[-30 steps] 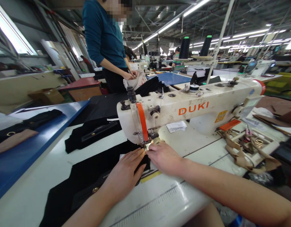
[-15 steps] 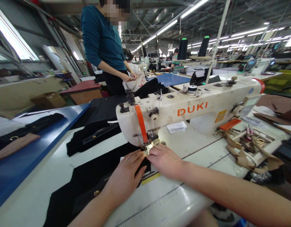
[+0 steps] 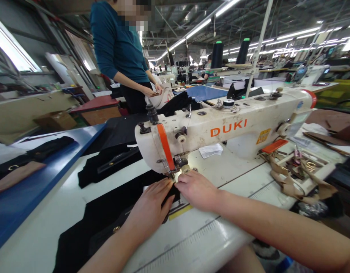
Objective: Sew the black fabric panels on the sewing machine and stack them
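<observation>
A piece of black fabric [image 3: 98, 206] with a gold-coloured fitting lies on the white machine table, its right end under the needle area [image 3: 172, 176] of a sewing machine [image 3: 237, 117] marked DUKI. My left hand [image 3: 149, 206] rests flat on this fabric, fingers stretched toward the needle and thumb apart. On the needle's right side, my right hand [image 3: 196, 189] has its fingers bent and pressed together at the fabric's edge. Both sets of fingertips nearly meet just in front of the presser foot, which they partly hide. The stitching itself is hidden.
Another black piece [image 3: 109, 165] lies behind on the table. A tray [image 3: 308, 167] with scissors and brown strips stands at the right. White paper [image 3: 210, 150] lies behind the machine arm. Across the table stands a co-worker [image 3: 120, 53], hands on light cloth. A blue-edged table [image 3: 49, 178] runs along the left.
The whole view has shifted slightly, so most things appear a little further left. Both hands keep nearly the same place and pose at the needle.
</observation>
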Demonstrator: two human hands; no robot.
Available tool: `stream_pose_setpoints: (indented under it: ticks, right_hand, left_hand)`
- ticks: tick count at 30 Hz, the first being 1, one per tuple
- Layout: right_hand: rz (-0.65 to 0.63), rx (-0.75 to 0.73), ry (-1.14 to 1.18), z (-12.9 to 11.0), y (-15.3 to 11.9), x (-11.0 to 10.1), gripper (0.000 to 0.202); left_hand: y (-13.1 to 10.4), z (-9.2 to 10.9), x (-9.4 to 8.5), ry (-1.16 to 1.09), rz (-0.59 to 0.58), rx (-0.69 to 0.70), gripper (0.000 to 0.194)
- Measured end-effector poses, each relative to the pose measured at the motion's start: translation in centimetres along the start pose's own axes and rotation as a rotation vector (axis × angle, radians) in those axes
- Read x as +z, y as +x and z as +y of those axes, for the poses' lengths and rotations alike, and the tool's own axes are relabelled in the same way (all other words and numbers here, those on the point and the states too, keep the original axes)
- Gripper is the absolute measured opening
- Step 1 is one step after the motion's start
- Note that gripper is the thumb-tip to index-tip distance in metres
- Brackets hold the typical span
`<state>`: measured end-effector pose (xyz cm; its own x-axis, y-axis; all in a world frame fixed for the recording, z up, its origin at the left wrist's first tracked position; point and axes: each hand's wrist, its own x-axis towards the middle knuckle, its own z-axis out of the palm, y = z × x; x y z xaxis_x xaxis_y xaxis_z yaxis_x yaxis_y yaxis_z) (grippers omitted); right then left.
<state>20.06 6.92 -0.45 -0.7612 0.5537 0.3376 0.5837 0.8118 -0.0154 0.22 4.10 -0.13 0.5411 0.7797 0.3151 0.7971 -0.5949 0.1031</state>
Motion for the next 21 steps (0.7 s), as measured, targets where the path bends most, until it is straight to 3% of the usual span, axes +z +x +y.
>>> stream_pose_setpoints:
  ticks: [11, 14, 18, 21]
  right_hand:
    - [0.062, -0.005, -0.008, 0.0, -0.3, 0.0, 0.013]
    - [0.13, -0.029, 0.042, -0.2, -0.7, -0.4, 0.015]
    - [0.213, -0.082, 0.129, -0.6, -1.2, -0.7, 0.015]
    - [0.226, -0.108, 0.164, -0.9, -1.5, -0.8, 0.018]
  left_hand:
    - [0.2, -0.9, 0.6, -0.003, 0.0, -0.025, 0.043]
    - [-1.8, -0.2, -0.2, 0.01, -0.032, -0.054, 0.042]
    - [-5.3, 1.6, -2.6, 0.089, -0.099, -0.04, 0.045]
    - [-7.9, 2.6, -4.6, 0.196, -0.029, -0.088, 0.059]
